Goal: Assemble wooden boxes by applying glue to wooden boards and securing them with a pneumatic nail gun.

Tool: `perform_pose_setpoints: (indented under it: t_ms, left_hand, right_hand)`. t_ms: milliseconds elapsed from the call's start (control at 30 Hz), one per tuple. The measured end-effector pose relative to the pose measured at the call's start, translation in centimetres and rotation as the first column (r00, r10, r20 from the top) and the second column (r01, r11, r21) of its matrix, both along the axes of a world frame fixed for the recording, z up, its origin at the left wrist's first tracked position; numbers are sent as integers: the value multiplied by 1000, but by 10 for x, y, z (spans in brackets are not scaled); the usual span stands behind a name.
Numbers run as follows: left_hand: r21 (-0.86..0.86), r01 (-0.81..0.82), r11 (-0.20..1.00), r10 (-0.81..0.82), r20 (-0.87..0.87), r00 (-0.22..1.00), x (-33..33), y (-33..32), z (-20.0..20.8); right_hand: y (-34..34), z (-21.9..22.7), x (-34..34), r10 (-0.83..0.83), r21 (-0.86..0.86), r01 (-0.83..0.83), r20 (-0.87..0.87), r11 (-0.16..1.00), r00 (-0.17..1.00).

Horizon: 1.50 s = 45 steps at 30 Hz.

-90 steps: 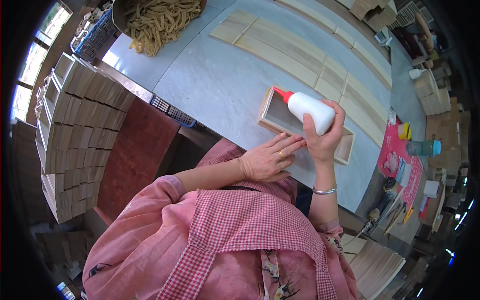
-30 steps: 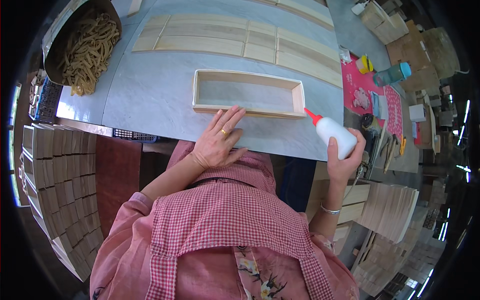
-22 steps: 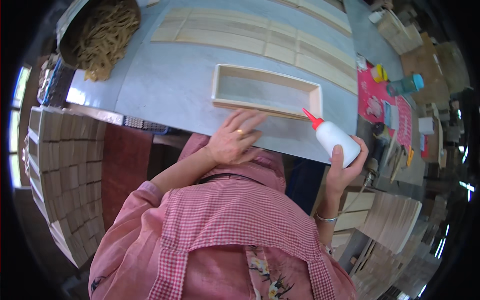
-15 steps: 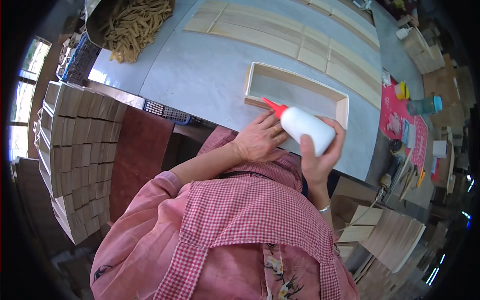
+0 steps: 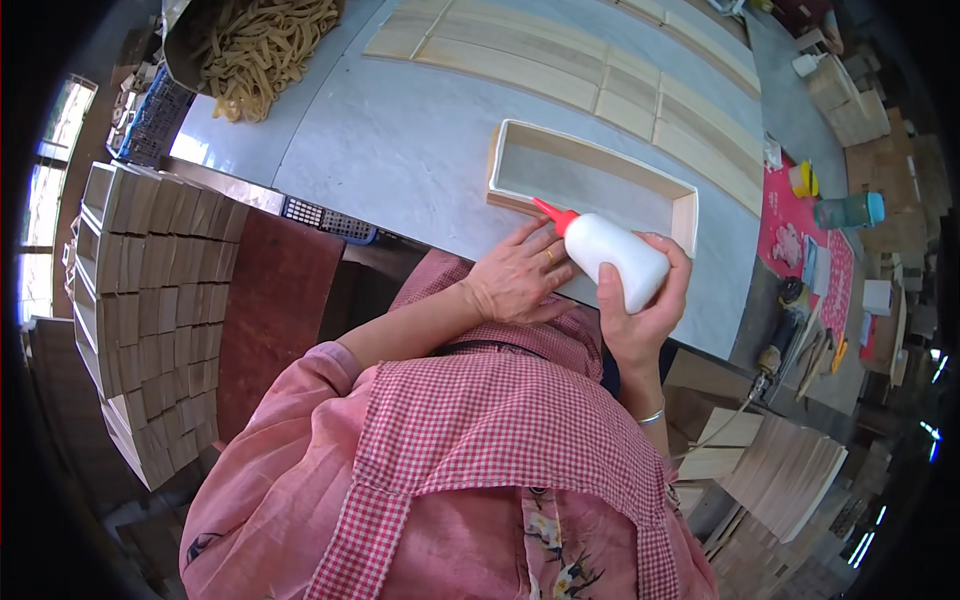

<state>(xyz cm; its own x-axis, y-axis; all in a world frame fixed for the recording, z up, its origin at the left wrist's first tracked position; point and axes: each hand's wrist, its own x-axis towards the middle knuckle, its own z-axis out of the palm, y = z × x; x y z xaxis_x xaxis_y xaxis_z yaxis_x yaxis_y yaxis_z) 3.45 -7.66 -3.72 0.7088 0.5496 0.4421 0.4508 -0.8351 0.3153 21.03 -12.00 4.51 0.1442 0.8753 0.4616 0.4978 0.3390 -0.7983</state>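
Note:
My right hand is wrapped around a white squeeze bottle with a red pointed nozzle. The bottle tilts so that its nozzle points up and left, over the near long side of a rectangular wooden frame. White lines run along the frame's top edges. The frame lies on the grey table, its near side partly hidden by the bottle. My left hand rests at the table's near edge, just left of the bottle, fingers stretched out and holding nothing.
Flat wooden boards lie in rows across the far table. A container of tan rubber bands stands at the far left. Wooden boxes are stacked at the left. Right are a teal jar, tools and stacked thin boards.
The bottle's nozzle tip has shifted slightly right along the frame's near side. My left hand stays almost where it was.

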Motion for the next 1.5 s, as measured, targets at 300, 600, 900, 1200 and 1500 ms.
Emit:
perform_pose_setpoints:
  t_ms: [300, 600, 900, 1200, 1500]
  left_hand:
    - [11, -12, 1000, 12, 4, 1000, 5, 0, 3]
    - [-6, -50, 999, 50, -30, 998, 5, -3, 5]
    - [2, -55, 998, 55, -43, 998, 7, -3, 8]
    - [15, -31, 999, 31, -11, 999, 11, 0, 14]
    - [-28, 40, 999, -41, -50, 998, 9, -10, 32]
  right_hand:
    - [-28, 6, 45, -221, -1, 222, 119, 975, 968]
    - [-53, 9, 80, -386, 2, 391, 162, 920, 908]
    - [-65, 12, 105, -521, 12, 528, 188, 849, 833]
    - [-65, 0, 122, -621, -65, 619, -15, 783, 784]
    - [39, -23, 240, -729, -3, 732, -97, 681, 678]
